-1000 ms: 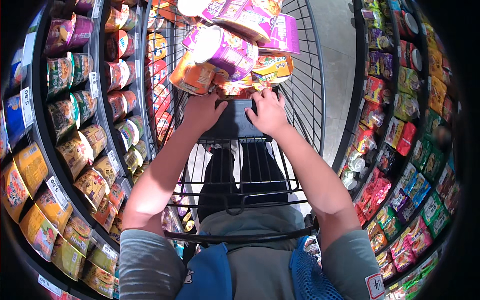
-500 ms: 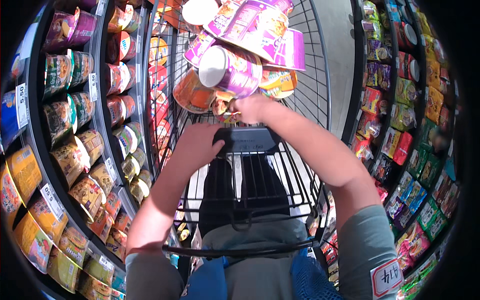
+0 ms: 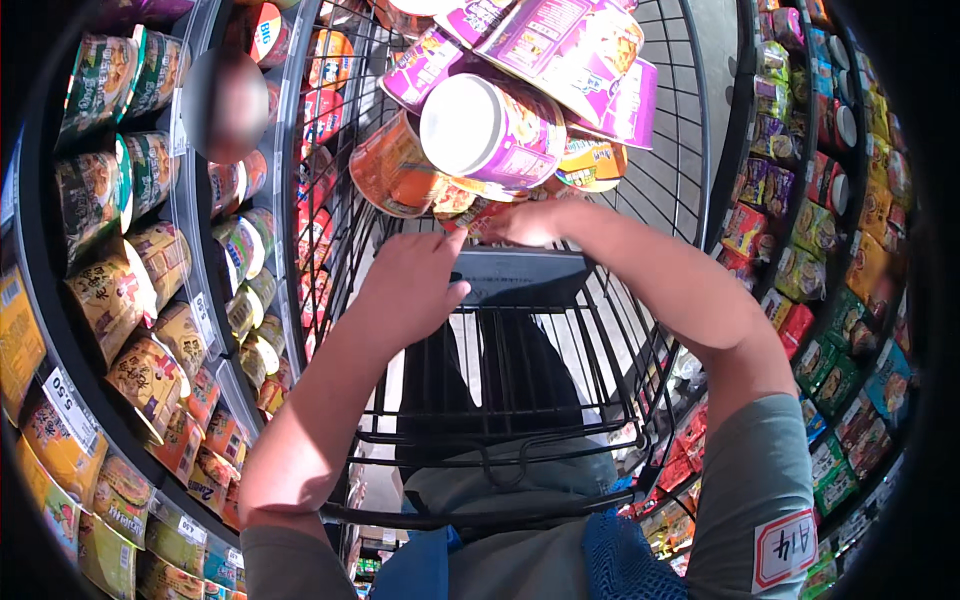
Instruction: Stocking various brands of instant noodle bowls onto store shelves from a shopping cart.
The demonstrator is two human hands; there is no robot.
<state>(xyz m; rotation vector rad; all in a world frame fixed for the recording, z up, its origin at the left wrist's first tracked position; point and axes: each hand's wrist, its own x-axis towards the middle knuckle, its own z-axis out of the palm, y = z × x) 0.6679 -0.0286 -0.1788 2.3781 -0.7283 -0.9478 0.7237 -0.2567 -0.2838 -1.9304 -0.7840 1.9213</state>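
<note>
My right hand (image 3: 532, 224) reaches over a dark grey panel (image 3: 520, 278) on the shopping cart (image 3: 480, 438). Its fingers are closed on a red and yellow noodle package (image 3: 490, 216), mostly hidden by the hand. My left hand (image 3: 418, 283) is beside the panel's left end, thumb apart, index finger stretched toward that package; its other fingertips are partly hidden. Just beyond lie a purple noodle cup (image 3: 525, 135) tipped on its side with its white base showing, an orange noodle cup (image 3: 395, 175) and a yellow one (image 3: 594, 162). Behind them purple noodle tubs (image 3: 570, 50) are piled up.
Shelves of noodle cups (image 3: 150, 270) with a price tag (image 3: 72, 405) curve along the left, close to the cart's wire side. On the right, another shelf holds bagged noodles (image 3: 765, 185). Pale floor (image 3: 680, 130) shows between the cart and that shelf.
My left hand has moved forward off the panel's left end, its index finger now stretched to the package. My right hand stays at the package. The view has shifted slightly.
</note>
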